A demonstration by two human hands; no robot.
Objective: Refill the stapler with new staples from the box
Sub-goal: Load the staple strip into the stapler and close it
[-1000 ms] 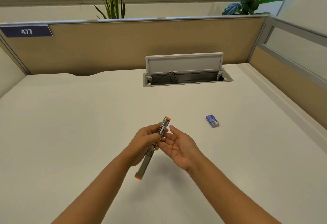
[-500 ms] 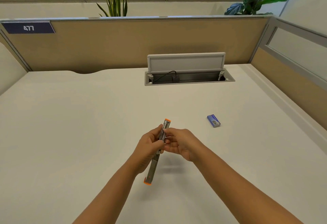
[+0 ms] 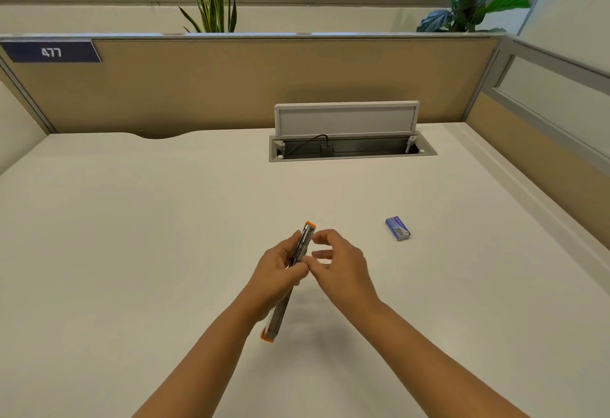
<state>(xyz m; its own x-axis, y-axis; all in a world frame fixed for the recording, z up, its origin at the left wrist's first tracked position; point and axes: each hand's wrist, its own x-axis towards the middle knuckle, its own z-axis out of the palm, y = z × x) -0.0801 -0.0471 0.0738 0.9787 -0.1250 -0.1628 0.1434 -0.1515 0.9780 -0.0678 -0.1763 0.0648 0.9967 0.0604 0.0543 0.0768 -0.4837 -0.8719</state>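
Orange caps are showing at both ends of the stapler (image 3: 298, 264), which we are holding swung out flat above the desk (image 3: 132, 252). Our left hand (image 3: 275, 277) is wrapping round its middle, fingers curled on the body. Our right hand (image 3: 340, 265) is working right beside the metal channel, fingers bent in towards it; we are probably pinching a strip of staples there, though it is too small for us to be sure, so whether that hand is holding anything we cannot tell. The two hands are almost touching at the thumb tips.

Over to the right, well apart from us, the blue box (image 3: 397, 228) is lying flat on the desk, looking closed.

What are we risking here? A strip going in crooked could be jamming against the channel walls, and since we are working in mid-air, a slip of the fingers could be dropping staples onto the desk. The long open arm could also be swinging if our left grip is loosening.

As for writing, we are reading "477" on the dark label (image 3: 52, 52) at the partition's top left. Print on the box is too small to read.
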